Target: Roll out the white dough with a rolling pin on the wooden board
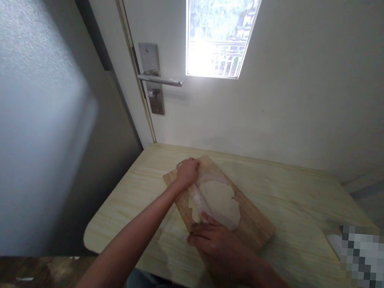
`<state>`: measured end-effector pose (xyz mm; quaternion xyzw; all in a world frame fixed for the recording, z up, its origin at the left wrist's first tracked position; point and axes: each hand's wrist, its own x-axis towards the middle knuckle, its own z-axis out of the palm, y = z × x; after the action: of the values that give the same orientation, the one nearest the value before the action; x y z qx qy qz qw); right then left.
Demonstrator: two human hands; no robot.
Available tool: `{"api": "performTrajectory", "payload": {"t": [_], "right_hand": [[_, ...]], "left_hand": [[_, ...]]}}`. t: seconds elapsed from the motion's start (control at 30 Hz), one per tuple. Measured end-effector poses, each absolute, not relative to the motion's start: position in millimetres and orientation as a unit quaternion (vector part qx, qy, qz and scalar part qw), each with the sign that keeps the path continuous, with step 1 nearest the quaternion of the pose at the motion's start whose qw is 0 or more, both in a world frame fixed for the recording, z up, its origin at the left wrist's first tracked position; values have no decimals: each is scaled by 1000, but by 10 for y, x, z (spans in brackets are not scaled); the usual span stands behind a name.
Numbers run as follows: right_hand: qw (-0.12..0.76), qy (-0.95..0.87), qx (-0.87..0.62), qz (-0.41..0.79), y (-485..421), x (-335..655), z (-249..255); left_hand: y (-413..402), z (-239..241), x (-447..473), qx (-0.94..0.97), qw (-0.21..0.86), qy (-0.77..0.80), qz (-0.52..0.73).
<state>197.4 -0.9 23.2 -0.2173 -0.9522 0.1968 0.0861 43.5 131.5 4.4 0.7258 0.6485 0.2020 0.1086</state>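
A sheet of pale dough (222,203), flat and ragged at its edges, lies on a wooden cutting board (255,224) set at a slant on the table. Across the dough's left part runs a floury rolling pin (200,201). My left hand (187,172) is closed over the pin's far end, near the board's upper left edge. At the near end my right hand (217,248) grips the pin, fingers bent around it and partly hiding it. A narrow strip of dough shows on the left side of the pin.
The board rests on a light wood-grain table (294,192). Behind it stands a white door with a metal handle (160,80) and a bright window (221,31). A grey panel (28,149) rises at the left. A blurred-out object (365,259) lies at the right.
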Motion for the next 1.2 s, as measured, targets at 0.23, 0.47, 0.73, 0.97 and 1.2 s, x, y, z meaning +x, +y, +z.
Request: {"api": "performTrajectory", "payload": {"t": [0.23,0.47,0.73,0.97,1.2], "right_hand": [[83,-967,-164,179,15,1905,205],[72,-959,-176,211,-51,1795,264],[88,-956,-190,206,-103,1673,133],[96,-960,-197,174,-134,1621,126],[87,-963,-199,159,-153,1553,162]], "left_hand": [[1274,73,628,680,40,715,157],[1286,37,671,705,3,688,172],[1345,-56,597,724,27,641,252],[1341,-95,562,714,56,625,311],[1292,-69,518,694,91,630,335]]}}
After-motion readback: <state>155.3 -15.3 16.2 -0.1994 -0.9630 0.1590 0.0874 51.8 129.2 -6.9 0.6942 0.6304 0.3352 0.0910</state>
